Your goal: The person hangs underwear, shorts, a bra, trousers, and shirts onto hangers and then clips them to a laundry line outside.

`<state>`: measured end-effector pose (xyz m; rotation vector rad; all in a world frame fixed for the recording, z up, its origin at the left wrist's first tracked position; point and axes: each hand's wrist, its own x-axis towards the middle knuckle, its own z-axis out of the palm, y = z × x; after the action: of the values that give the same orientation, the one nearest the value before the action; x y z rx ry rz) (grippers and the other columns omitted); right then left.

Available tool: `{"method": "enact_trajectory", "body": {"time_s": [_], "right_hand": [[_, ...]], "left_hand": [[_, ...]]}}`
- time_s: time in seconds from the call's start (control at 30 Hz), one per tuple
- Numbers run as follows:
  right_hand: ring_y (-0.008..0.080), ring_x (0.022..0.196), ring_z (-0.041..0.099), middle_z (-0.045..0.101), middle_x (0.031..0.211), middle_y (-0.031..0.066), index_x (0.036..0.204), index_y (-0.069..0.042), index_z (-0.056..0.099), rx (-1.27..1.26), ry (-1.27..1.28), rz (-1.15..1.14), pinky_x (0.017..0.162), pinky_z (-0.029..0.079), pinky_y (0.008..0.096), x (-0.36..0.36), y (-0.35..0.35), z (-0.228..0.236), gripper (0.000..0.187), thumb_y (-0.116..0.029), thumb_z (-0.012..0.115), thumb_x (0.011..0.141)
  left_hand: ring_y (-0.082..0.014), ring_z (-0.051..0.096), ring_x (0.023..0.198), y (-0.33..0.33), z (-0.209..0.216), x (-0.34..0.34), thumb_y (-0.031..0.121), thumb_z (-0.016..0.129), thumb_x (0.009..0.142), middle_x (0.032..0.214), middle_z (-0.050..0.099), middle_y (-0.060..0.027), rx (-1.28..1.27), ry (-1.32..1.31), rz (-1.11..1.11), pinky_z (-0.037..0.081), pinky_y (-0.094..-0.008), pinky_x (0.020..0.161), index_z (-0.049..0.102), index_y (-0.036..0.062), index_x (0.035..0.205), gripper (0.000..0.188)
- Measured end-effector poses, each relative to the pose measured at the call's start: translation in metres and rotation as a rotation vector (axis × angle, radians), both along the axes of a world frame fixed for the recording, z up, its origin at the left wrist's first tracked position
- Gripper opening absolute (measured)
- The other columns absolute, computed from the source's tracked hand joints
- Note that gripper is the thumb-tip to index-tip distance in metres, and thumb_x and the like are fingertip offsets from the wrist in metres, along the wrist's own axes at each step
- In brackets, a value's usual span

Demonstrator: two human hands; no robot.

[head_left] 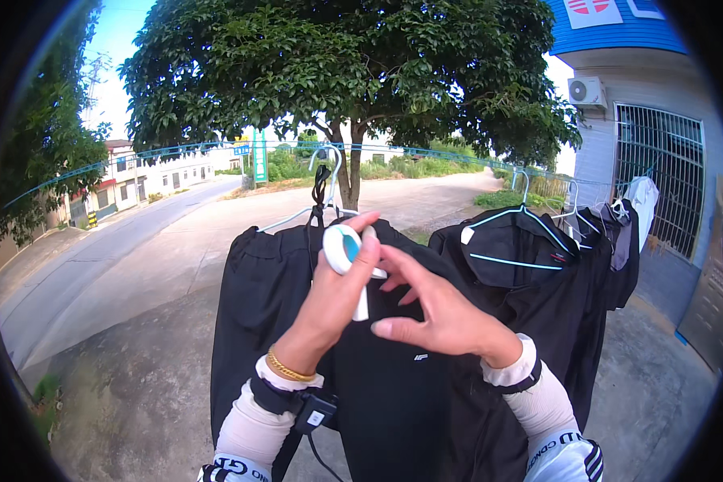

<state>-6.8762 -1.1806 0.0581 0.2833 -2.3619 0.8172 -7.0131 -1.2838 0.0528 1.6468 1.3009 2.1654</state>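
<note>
Holding a white clip [347, 255] with a light-blue inner face up in front of us, our left hand [335, 301] is closed around its lower part, thumb and fingers wrapped on the white stem that runs down toward the palm. We take the black garment [394, 377] hanging straight ahead as our landmark: the clip sits just in front of its collar, at the top centre of the cloth, and its long axis runs nearly upright, tilted a little with the rounded head uppermost. Our right hand [446, 317] comes in from the right of the garment's middle, fingers spread and loose, gripping nothing; its fingertips touch or nearly touch the clip and the left hand's fingers, and we cannot tell which. So the left hand is the nearer one, already on the clip, while the right only meets it from the side. Directly above the garment's collar a pale-blue hanger [317, 197] hooks onto the clothesline [426, 153], with a black strap dangling beside the hook. To the right of our garment hangs a second dark garment [530, 281] on its own blue hanger, and beyond that more dark clothes near the barred window [659, 173]. Behind the garment stands a big tree [353, 72].
</note>
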Motion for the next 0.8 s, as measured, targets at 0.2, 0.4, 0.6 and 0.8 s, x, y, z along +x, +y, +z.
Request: {"method": "enact_trajectory", "body": {"time_s": [0.2, 0.4, 0.6, 0.8], "right_hand": [[0.0244, 0.096, 0.053, 0.049, 0.115, 0.0178, 0.133, 0.002, 0.032, 0.260, 0.085, -0.343, 0.082, 0.045, 0.0364, -0.038, -0.012, -0.030, 0.072, -0.012, 0.069, 0.073], [0.0260, 0.094, 0.056, 0.053, 0.109, 0.0152, 0.123, -0.001, 0.040, -0.165, 0.238, -0.072, 0.076, 0.046, 0.0382, -0.020, -0.025, -0.022, 0.059, -0.014, 0.069, 0.073], [0.0369, 0.086, 0.057, 0.057, 0.093, 0.0186, 0.102, 0.000, 0.053, 0.081, 0.579, -0.712, 0.075, 0.046, 0.0401, -0.005, 0.040, -0.029, 0.033, -0.003, 0.059, 0.070], [0.0115, 0.076, 0.058, 0.055, 0.094, 0.0040, 0.118, -0.003, 0.053, -0.865, 0.057, -0.107, 0.058, 0.048, 0.0230, -0.025, 0.087, -0.060, 0.041, 0.006, 0.051, 0.079]], "left_hand": [[-0.0135, 0.044, 0.113, 0.003, -0.004, -0.006, 0.033, 0.056, 0.095, 0.119, 0.048, -0.0028, -0.275, 0.229, -0.099, 0.033, -0.0285, 0.099, 0.040, 0.0133, 0.137, 0.049], [-0.0291, 0.024, 0.132, 0.003, 0.007, -0.005, 0.050, 0.057, 0.089, 0.139, 0.031, -0.0106, -0.413, 0.544, -0.020, 0.018, -0.0433, 0.109, 0.034, 0.0150, 0.142, 0.067], [-0.0315, 0.053, 0.112, 0.024, 0.049, -0.077, 0.042, 0.070, 0.080, 0.116, 0.058, -0.0187, 0.081, 0.489, 0.930, 0.041, -0.0390, 0.096, 0.055, -0.0032, 0.118, 0.061], [-0.0400, 0.059, 0.100, 0.094, 0.079, -0.151, 0.051, 0.075, 0.070, 0.112, 0.058, -0.0240, -0.335, 0.519, 1.095, 0.048, -0.0448, 0.084, 0.052, -0.0085, 0.113, 0.077]]}}
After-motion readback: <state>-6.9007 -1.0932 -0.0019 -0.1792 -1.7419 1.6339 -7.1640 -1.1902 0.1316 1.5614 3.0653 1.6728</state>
